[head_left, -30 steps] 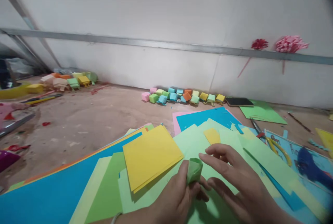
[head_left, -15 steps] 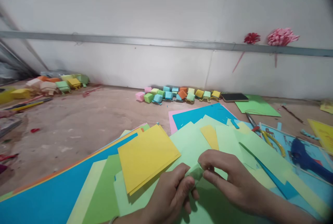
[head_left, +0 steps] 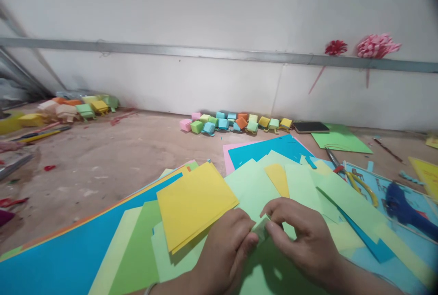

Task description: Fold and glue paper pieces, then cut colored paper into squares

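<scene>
Between my hands is a small folded piece of light green paper (head_left: 261, 229), partly hidden by the fingers. My left hand (head_left: 227, 247) is closed around its left side, thumb on the near face. At its right end, my right hand (head_left: 299, 235) pinches it between thumb and forefinger. Beneath both hands lie light green paper sheets (head_left: 249, 181). Just left of them, a stack of yellow paper squares (head_left: 195, 206) rests on the pile, with blue sheets (head_left: 68, 249) and green sheets (head_left: 137, 244) farther left.
Small folded paper figures (head_left: 224, 123) in several colours line the wall, with more figures (head_left: 85, 111) at the far left. On the right are yellow-handled scissors (head_left: 362, 185), a dark blue glue gun (head_left: 404, 208), a phone (head_left: 311, 127) and a green sheet (head_left: 342, 139).
The left fingers have curled over the folded green paper, hiding more of it. The right hand keeps its pinch with the thumb shifted slightly. The view has moved a little.
</scene>
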